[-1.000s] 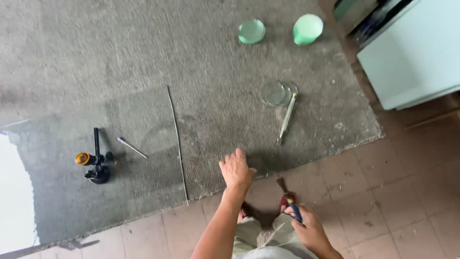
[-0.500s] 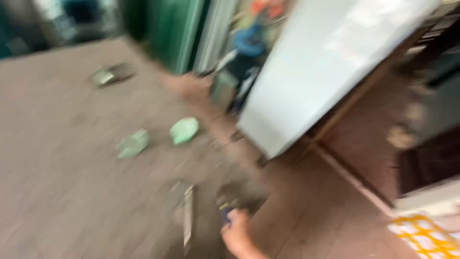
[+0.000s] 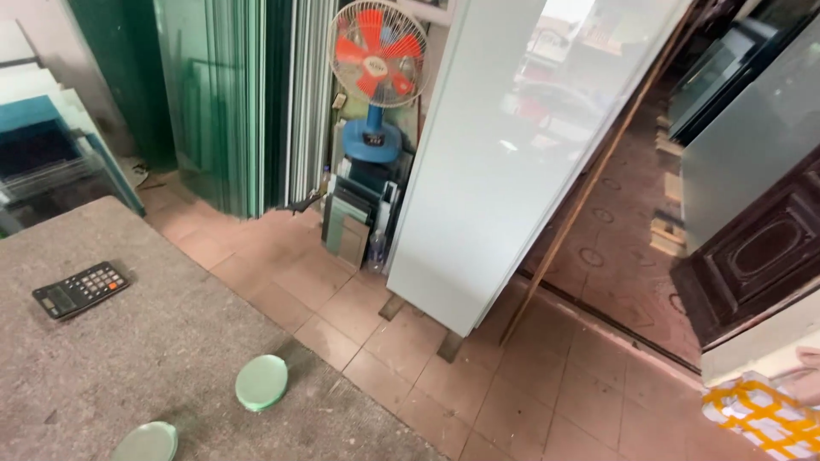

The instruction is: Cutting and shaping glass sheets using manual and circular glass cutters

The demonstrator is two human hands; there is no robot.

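Hands: neither hand is in view; whether they are open, closed or holding anything cannot be told.
Work table (image 3: pixel 102 358): grey felt-covered top, near left, its corner running toward the near middle.
Round glass discs: two pale green pieces on the table; one disc (image 3: pixel 261 382) near the table's right edge, a second disc (image 3: pixel 147 444) at the near edge of the view, partly cut off, a little apart from the first.
Calculator (image 3: pixel 81 289): black, lying flat on the table's far left, well apart from the discs.
Floor (image 3: pixel 530 401): reddish-brown tiles, right of the table.
White panel (image 3: pixel 504 154): large sheet leaning upright in the middle, resting on small blocks.
Standing fan (image 3: pixel 377 60): red blades, blue base, far middle, behind the panel's left edge.
Glass sheets (image 3: pixel 226 94): green-tinted, stacked upright, far left.
Dark door (image 3: pixel 756 256): carved, far right.
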